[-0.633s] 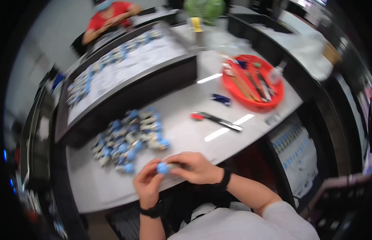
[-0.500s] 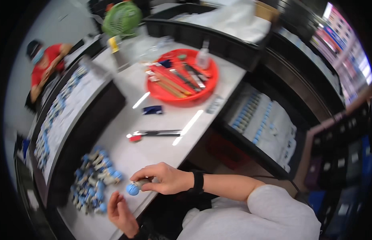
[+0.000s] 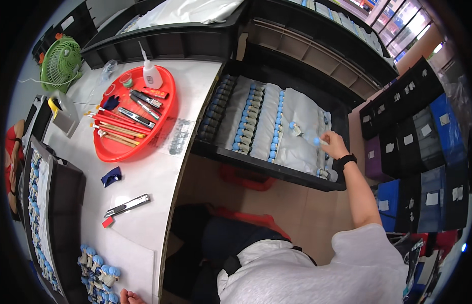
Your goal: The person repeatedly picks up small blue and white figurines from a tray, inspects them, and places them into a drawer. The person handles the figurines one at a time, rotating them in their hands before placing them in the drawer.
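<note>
One blue-headed doll [image 3: 317,142] is pinched in the right hand [image 3: 335,145], over white cloth [image 3: 303,105] in the black tray [image 3: 296,178]. Left hand [image 3: 131,297] beside the doll pile [image 3: 98,260], partly cut off; cannot tell whether open or closed.

Count: two hands, right hand [image 3: 334,145] and left hand [image 3: 130,297]. There was one held figurine [image 3: 317,142], one loose figurine [image 3: 296,129], one red basin [image 3: 105,151], one squeeze bottle [image 3: 152,77], one green fan [image 3: 58,61], one loose box cutter [image 3: 127,205] and one small red block [image 3: 108,222]. Navy pieces [image 3: 112,176] numbered two. Piled figurines [image 3: 98,261] overlapped, so no exact count was possible.
</note>
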The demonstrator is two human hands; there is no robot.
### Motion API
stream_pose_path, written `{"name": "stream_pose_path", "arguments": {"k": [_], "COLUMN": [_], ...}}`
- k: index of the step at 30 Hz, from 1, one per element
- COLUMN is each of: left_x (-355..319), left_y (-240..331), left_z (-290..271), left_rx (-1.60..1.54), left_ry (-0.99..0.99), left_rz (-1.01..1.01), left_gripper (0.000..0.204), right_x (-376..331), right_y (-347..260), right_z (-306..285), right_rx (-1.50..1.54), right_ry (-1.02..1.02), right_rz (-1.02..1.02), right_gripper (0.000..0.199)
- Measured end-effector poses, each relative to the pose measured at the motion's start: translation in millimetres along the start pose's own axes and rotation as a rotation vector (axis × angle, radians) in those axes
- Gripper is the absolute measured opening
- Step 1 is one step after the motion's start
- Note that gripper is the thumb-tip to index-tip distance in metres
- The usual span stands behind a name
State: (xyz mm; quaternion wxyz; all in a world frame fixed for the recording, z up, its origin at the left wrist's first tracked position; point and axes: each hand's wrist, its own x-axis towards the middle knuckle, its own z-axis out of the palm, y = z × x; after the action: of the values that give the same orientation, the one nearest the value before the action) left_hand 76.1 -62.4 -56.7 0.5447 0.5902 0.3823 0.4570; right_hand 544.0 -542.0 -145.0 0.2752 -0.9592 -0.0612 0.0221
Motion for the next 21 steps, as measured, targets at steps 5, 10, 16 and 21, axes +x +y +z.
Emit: {"name": "stream_pose_path", "arguments": {"k": [5,10,16,21], "left_x": [0,0,-3,0], "left_y": [0,1,2,-19], "left_z": [0,2,5,-17], "left_rx": [0.018,0.037,0.033,0.0], "left_ry": [0.024,0.026,0.017,0.126], "left_rz": [-0.002,0.003,0.011,-0.064], "left_gripper": [0.023,0.023,0.023,0.025], "right_x": [-12,-16,-9,6], "right_y": [65,87,94,119], "right_z": [4,25,37,42], "right_rx": [-0.368,-0.373,-0.272,-0.536], "right_ry": [-0.276,-0.331,-0.386,-0.519], "right_rz": [0.187,0.231,0.257,0.042], "right_gripper": [0.013,0.028,0.026,0.025]}}
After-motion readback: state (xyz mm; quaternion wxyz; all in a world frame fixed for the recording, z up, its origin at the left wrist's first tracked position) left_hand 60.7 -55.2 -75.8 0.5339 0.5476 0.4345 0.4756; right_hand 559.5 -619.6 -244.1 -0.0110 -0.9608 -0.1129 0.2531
